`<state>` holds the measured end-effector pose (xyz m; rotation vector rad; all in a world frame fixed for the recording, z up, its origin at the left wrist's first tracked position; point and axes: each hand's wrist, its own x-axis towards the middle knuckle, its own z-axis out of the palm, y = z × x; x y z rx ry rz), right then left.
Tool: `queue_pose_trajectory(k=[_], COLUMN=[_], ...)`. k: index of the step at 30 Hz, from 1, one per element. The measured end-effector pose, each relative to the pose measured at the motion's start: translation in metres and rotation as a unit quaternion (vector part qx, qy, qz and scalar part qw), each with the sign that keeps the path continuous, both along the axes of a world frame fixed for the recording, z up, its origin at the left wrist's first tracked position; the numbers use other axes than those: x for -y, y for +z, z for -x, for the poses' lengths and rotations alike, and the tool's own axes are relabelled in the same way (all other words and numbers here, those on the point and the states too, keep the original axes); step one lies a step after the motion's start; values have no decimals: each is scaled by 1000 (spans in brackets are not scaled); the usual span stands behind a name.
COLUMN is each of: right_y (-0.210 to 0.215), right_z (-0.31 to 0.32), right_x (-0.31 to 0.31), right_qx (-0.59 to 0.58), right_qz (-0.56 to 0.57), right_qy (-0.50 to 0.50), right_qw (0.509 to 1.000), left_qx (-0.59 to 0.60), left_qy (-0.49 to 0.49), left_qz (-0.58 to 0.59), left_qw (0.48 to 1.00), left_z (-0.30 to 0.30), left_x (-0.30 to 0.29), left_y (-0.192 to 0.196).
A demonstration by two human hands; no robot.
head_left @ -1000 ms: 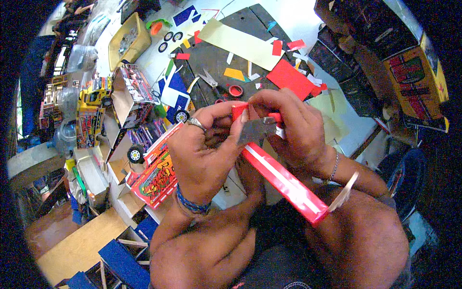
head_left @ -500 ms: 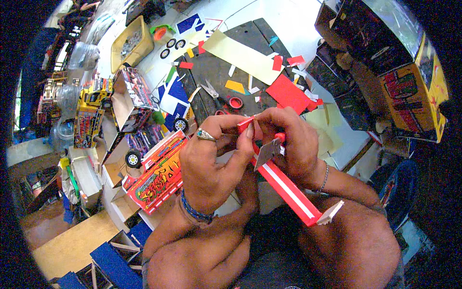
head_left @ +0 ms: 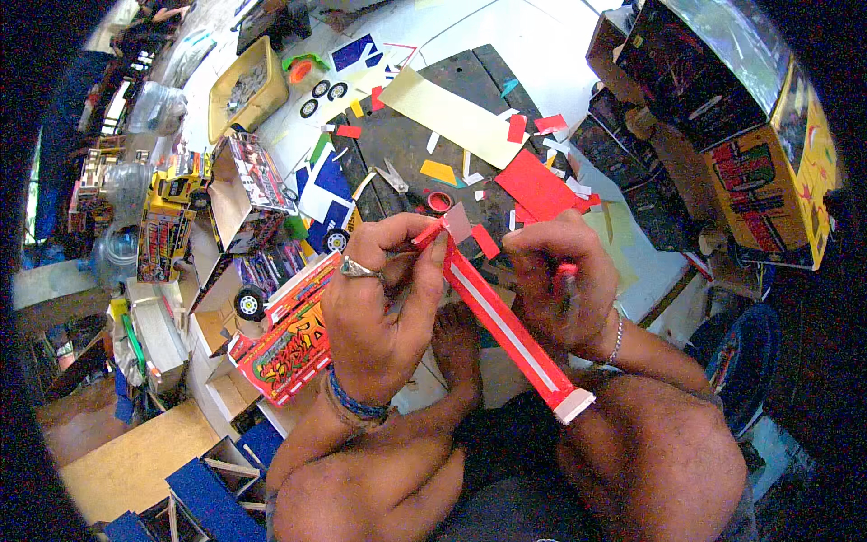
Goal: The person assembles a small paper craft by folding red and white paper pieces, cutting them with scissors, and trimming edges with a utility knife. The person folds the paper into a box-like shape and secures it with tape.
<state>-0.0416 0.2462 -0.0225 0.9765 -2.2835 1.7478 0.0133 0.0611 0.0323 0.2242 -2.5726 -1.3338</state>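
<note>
Red strip (head_left: 508,327), upper end partly hidden by the pinching left hand (head_left: 384,294)
It runs toward five o'clock, white-striped and pale-ended; at its two o'clock, the right hand (head_left: 585,282) curls round a blurred, mostly hidden red-tipped tool (head_left: 566,270).

The floor (head_left: 533,36) is finished in a smooth, whitish surface, crossed by thin dark seams and brightly lit toward the top of the view. A low, dark wooden work surface (head_left: 397,135) is set there, its top divided by a straight gap near the far right corner. At the right, the pale ground is crossed by a narrow brown strip (head_left: 666,296). At the left, a grey, bench-like ledge (head_left: 56,282) is seen, with a flat tan board (head_left: 135,465) laid below. Bright light is admitted at the far left edge; its source cannot be made out.
</note>
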Motion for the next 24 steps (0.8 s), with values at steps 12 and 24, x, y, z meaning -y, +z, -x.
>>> queue_pose_trajectory(k=[12,24], right_y=[4,19], right_z=[20,17], right_x=[-10,-5], right_qx=[-19,-180], right_qz=[-37,-37], right_qy=[-124,2], right_qw=[991,983], left_qx=[-34,-145], left_qy=[3,-81], left_qz=[-56,72], left_qw=[998,983], left_z=[-2,1], left_x=[-1,4], left_y=[-7,-8])
